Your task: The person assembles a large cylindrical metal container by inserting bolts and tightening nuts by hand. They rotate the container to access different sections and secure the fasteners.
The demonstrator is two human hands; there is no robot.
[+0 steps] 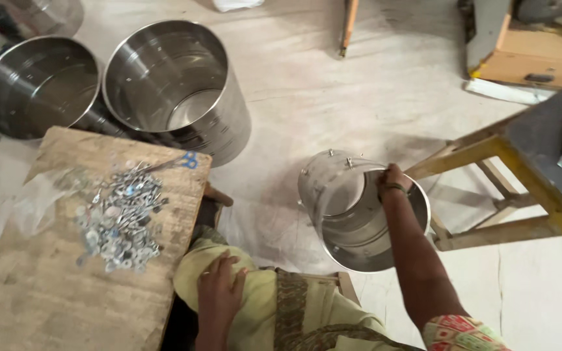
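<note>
My right hand (pixel 392 182) grips the top rim of a shiny steel drum (pixel 349 218) that stands tilted on the floor to my right, with small bolts sticking out near its rim. My left hand (pixel 219 289) rests flat on my knee over yellow-green cloth, holding nothing. A pile of small metal washers and nuts (pixel 121 218) lies on a wooden board (pixel 53 286) to my left, beside a clear plastic bag (pixel 30 201).
Two larger steel drums, one (pixel 180 84) and another (pixel 37 88), stand open on the floor beyond the board. A wooden-legged table (pixel 541 156) stands at the right. A wooden box (pixel 528 58) and a wooden stick (pixel 348 26) lie further back.
</note>
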